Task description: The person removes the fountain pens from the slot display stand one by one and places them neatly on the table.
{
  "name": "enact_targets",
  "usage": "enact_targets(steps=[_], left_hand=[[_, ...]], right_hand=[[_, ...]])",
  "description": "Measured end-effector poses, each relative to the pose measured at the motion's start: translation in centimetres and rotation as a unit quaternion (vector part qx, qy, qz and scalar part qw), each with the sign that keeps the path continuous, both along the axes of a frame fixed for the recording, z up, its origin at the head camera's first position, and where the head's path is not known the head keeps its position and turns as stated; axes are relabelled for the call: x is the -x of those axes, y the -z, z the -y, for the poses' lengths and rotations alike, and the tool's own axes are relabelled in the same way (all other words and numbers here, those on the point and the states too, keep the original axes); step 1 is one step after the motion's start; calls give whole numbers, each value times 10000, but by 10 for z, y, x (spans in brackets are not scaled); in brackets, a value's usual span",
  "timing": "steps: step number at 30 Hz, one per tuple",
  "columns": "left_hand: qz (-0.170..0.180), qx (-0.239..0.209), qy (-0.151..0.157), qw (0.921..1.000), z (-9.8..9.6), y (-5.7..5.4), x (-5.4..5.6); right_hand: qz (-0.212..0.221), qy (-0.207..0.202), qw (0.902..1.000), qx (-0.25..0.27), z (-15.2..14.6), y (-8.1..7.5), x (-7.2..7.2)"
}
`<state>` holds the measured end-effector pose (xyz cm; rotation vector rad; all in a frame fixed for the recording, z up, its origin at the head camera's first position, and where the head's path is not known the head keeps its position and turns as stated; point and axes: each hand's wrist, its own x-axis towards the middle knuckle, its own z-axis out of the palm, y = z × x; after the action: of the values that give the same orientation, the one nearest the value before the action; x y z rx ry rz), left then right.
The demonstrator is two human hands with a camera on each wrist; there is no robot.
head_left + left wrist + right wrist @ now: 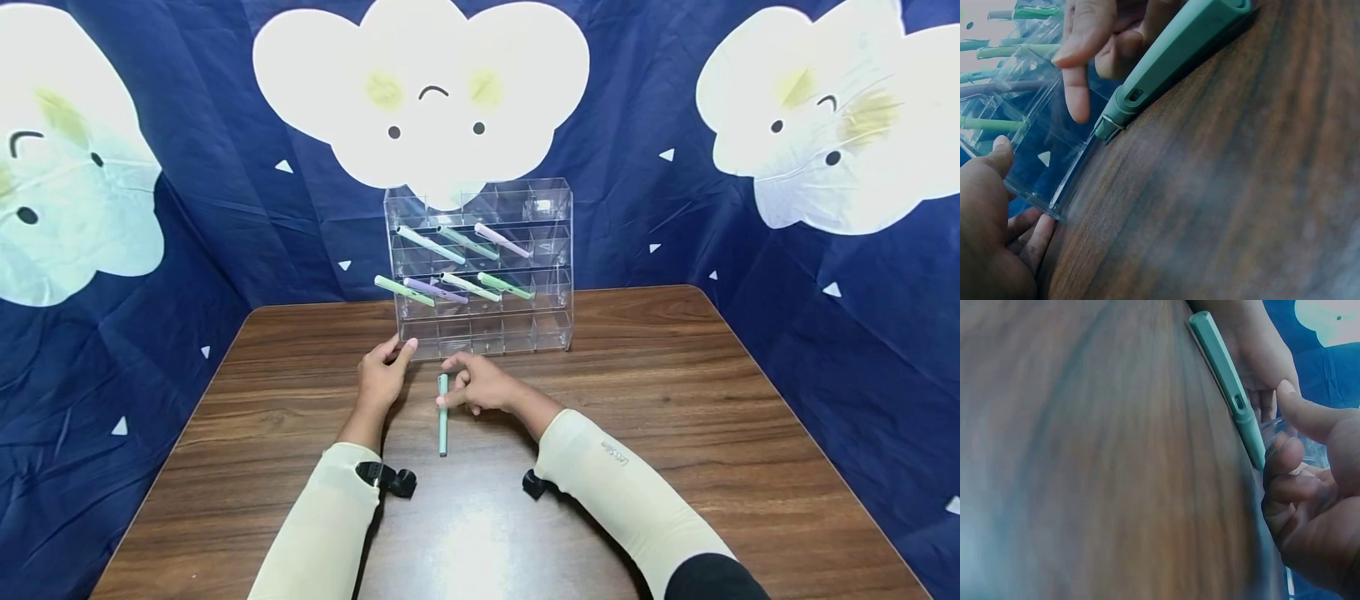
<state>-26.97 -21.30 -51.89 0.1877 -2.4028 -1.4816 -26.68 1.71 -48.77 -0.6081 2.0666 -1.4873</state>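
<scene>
Left grip holds rack by its lower left corner, presumably to steady it. Pen lies loose on tabletop, aligned toward rack, handy for reaching. Right grip over pen: thumb and index spread, not closed; contact unclear. Seven racked pens lean, ends protruding, probably for easy picking.

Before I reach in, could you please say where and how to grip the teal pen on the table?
Probably pinch the teal pen across its barrel, right hand coming from the right: it lies flat, clip end toward the rack, both barrel sides uncovered.
</scene>
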Motion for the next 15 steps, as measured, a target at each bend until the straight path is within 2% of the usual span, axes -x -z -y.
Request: enact_targets(steps=[10, 15], left_hand=[[29, -3, -61, 10000, -1, -1, -1], [-19, -14, -47, 10000, 0, -1, -1]], right_hand=[[-537, -91, 9982, -233, -27, -24, 5], [-867, 81, 9958, -272, -40, -36, 9]])
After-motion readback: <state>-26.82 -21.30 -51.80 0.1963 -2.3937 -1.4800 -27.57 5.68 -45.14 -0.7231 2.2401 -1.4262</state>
